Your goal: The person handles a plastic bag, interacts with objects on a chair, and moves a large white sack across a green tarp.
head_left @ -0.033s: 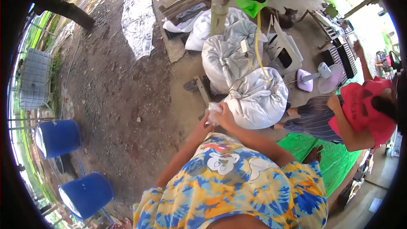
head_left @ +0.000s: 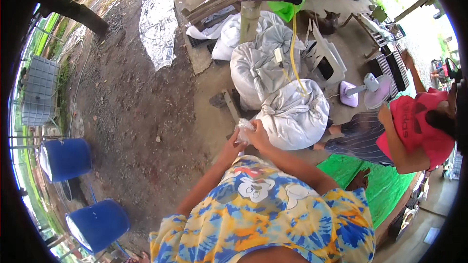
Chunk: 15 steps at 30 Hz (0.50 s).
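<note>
In front of my waist, both hands hold a small crumpled bag of clear plastic [head_left: 243,125]. My left hand [head_left: 235,143] grips its lower left side, fingers closed. My right hand [head_left: 258,135] pinches it from the right, with the fingertips near its top. What the bag contains, if anything, is too small to tell. Just beyond my right hand sits a tied, full white sack [head_left: 298,117]. Behind it stands a greyer tied sack [head_left: 253,70], and a white electrical block [head_left: 279,55] on a yellow cord hangs over them.
On the right stands a person in a red shirt [head_left: 414,129], near a purple fan [head_left: 358,92] and a green tarp [head_left: 385,190]. Blue barrels [head_left: 70,158] lie at left. A post [head_left: 249,22] rises among the sacks; a silver sheet [head_left: 158,27] covers some dirt ground.
</note>
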Each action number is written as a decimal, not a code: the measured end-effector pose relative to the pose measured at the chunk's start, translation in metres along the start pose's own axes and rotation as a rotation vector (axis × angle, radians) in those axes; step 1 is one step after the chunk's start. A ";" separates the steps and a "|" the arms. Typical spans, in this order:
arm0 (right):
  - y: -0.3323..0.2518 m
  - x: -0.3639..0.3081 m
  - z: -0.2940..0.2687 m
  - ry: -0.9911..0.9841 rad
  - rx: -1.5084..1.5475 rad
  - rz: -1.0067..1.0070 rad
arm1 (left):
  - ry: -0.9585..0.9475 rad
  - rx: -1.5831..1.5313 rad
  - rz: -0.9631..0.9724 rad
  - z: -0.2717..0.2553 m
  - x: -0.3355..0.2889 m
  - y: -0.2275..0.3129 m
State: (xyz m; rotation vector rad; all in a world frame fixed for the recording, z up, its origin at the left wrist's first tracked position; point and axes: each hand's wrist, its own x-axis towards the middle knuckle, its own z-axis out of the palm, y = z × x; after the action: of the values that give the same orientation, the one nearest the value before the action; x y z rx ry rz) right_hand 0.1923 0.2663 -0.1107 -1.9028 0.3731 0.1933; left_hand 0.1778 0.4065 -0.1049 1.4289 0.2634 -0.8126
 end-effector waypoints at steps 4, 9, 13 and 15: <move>-0.005 -0.018 -0.035 -0.150 0.505 0.445 | 0.107 0.477 0.210 0.021 0.003 0.004; 0.003 -0.061 -0.053 -0.137 0.565 0.439 | 0.086 0.600 0.304 0.038 0.008 -0.025; 0.051 -0.073 -0.060 0.127 -0.216 -0.286 | 0.025 0.621 0.316 0.040 0.033 -0.012; 0.072 -0.072 -0.065 0.166 -0.136 -0.082 | 0.195 0.546 0.283 0.022 0.059 0.021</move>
State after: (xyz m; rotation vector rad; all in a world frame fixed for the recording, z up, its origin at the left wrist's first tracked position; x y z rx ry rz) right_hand 0.0969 0.1945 -0.1284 -2.0714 0.4016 0.0058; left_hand 0.2261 0.3643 -0.1214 2.0090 -0.0234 -0.5288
